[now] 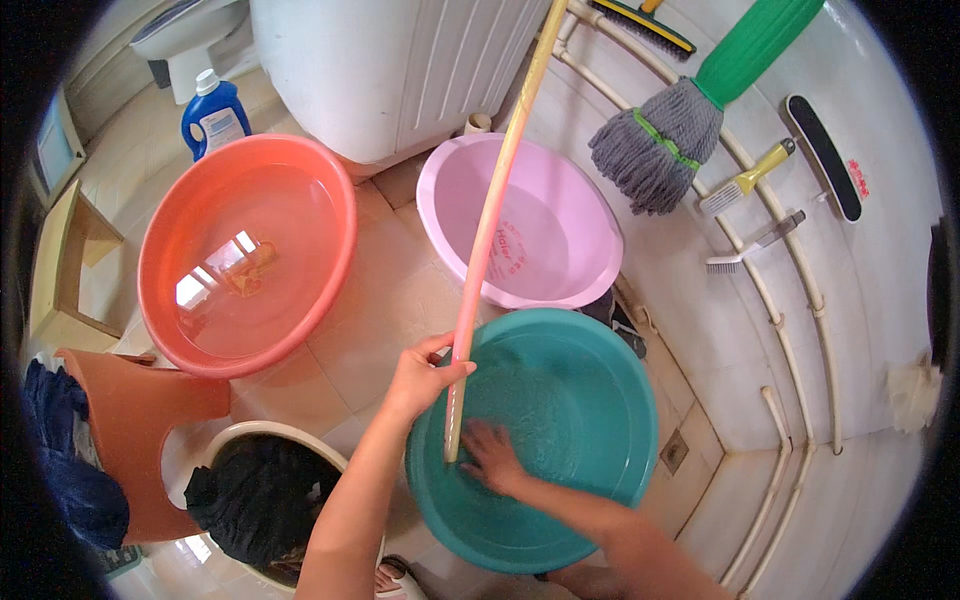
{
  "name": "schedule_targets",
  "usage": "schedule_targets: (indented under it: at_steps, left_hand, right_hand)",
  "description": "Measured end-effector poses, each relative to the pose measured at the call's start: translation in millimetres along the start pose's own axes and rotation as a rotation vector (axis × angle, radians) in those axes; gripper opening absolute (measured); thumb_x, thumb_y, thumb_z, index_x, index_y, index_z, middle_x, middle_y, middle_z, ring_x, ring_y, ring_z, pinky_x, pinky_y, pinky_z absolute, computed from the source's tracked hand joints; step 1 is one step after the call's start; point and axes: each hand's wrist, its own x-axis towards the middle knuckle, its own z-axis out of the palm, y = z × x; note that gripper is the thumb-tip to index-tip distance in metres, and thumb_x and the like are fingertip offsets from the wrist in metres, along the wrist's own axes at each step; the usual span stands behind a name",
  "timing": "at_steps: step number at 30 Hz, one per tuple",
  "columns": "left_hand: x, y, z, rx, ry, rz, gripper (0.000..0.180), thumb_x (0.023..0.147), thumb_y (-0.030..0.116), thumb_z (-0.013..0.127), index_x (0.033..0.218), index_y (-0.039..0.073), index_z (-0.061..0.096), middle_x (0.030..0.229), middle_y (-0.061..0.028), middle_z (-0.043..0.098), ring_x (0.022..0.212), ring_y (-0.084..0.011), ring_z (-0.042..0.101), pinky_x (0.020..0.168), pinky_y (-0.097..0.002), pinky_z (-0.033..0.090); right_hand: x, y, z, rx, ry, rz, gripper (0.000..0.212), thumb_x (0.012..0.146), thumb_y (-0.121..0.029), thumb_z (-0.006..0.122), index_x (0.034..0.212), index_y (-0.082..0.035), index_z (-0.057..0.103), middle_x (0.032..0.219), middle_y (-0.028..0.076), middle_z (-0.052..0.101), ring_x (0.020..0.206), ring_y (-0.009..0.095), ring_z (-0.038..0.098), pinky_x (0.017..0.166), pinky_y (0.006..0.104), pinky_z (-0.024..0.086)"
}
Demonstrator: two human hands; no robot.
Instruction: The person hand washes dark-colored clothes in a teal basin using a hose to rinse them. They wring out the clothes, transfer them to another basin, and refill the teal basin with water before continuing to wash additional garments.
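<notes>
Flexible plastic hose (494, 210): pinched between thumb and fingers of the left hand (425, 384); lower end held inside a round teal basin (612, 400). Right hand (492, 459): fingers spread, lowered into the basin beside the hose end. Pink basin (585, 245): placed just beyond.

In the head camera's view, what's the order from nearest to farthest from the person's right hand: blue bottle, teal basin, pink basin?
From the right hand:
1. Teal basin: the hand is within its rim.
2. Pink basin: just beyond the teal one.
3. Blue bottle: far off, upper left.
</notes>
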Motion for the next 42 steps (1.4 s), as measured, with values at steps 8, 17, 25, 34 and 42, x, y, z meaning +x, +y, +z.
schedule_targets:
  at_steps: [8,17,25,34,42]
  left_hand:
    - [-3,-5,-4,-0.104,-0.061,0.009,0.046,0.067,0.004,0.074,0.111,0.006,0.062,0.090,0.0030,0.061,0.081,-0.0069,0.052,0.074,-0.0231,0.043]
    - [0,-6,2,-0.059,-0.055,0.067,0.047,0.069,0.005,0.072,0.114,0.005,0.059,0.092,0.0019,0.060,0.083,-0.0069,0.052,0.078,-0.0231,0.043]
    - [-5,-8,-7,-0.047,-0.001,0.052,0.047,0.070,0.004,0.071,0.115,0.003,0.058,0.091,0.0024,0.058,0.082,-0.0066,0.051,0.075,-0.0218,0.043]
    - [-2,-8,-5,0.024,-0.059,0.153,0.044,0.067,0.003,0.069,0.110,0.005,0.061,0.089,-0.0021,0.055,0.079,-0.0112,0.052,0.072,-0.0246,0.044]
    - [-10,-7,-6,0.052,0.023,0.123,0.041,0.062,0.001,0.072,0.102,0.006,0.065,0.089,-0.0048,0.053,0.082,-0.0164,0.052,0.075,-0.0264,0.042]
  right_hand:
    - [17,105,-1,0.351,0.394,0.593,0.058,0.084,-0.038,0.050,0.132,-0.008,0.036,0.141,0.013,0.029,0.130,0.034,0.023,0.104,0.0539,0.015]
    - [4,4,18,0.036,-0.079,-0.137,0.065,0.076,-0.034,0.058,0.134,-0.013,0.035,0.141,0.014,0.029,0.131,0.031,0.023,0.105,0.0535,0.013]
    - [6,87,-4,-0.080,0.485,0.753,0.061,0.082,-0.035,0.053,0.133,-0.006,0.034,0.139,0.017,0.030,0.129,0.037,0.024,0.103,0.0559,0.015]
    - [20,-3,7,0.070,0.043,-0.132,0.049,0.078,-0.031,0.057,0.121,-0.009,0.049,0.133,0.013,0.038,0.125,0.032,0.031,0.102,0.0546,0.017]
    - [-12,67,8,-0.015,0.462,0.671,0.058,0.083,-0.030,0.052,0.131,-0.002,0.035,0.137,0.021,0.030,0.129,0.037,0.023,0.103,0.0558,0.014]
